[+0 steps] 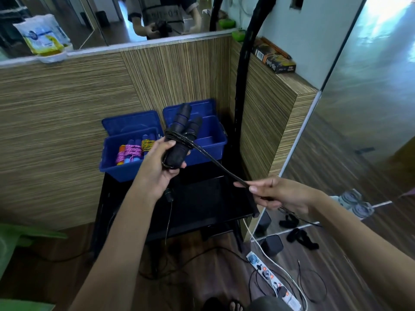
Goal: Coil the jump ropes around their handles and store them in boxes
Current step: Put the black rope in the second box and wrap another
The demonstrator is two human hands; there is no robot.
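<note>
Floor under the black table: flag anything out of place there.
A white power strip lies loose on the wooden floor beside the black table, thin black cables tangled around it, close to the person's sandalled foot: a likely trip hazard. Nothing looks spilled or broken.

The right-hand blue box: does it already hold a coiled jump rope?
No. The right box shows only bare blue floor, while the coiled ropes lie in the left box.
</note>
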